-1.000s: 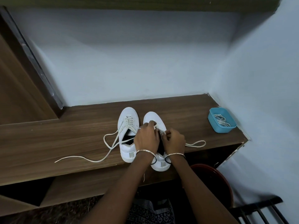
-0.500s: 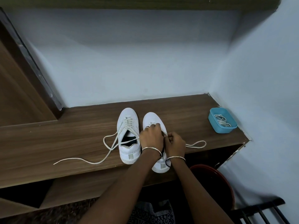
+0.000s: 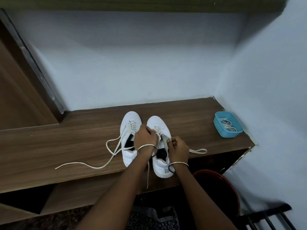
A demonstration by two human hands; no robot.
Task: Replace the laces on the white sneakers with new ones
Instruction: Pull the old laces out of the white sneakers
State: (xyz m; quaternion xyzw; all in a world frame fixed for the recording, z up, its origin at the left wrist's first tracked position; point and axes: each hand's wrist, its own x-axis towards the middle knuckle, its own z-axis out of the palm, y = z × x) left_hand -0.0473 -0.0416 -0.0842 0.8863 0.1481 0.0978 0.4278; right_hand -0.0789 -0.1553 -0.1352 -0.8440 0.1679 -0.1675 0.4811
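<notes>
The two white sneakers stand side by side, toes to the wall, near the front edge of the wooden tabletop [image 3: 66,146]. The right sneaker [image 3: 157,124] sits under both hands, its heel just at the edge. The left hand [image 3: 145,136] lies over its tongue, grip curled round the right sneaker's lace [image 3: 163,138] at the upper eyelets. The right hand [image 3: 178,147], just beside it, pinches the same lace between thumb and fingers. One end of this lace runs out to the right of the right hand and lies in a flat loop on the tabletop. The other end hangs down over the front edge between the two forearms. Each wrist bears a thin metal bangle. The left sneaker [image 3: 130,123] touches or nearly touches its mate, and its loose lace [image 3: 93,166] trails in a long curve across the wood to the left. Well apart to the right, at the corner by the pale wall, sits a blue tub [image 3: 219,129] holding a coil of spare laces [image 3: 226,125]. Below the tabletop's right end shows the rim of a red bucket [image 3: 230,188].
</notes>
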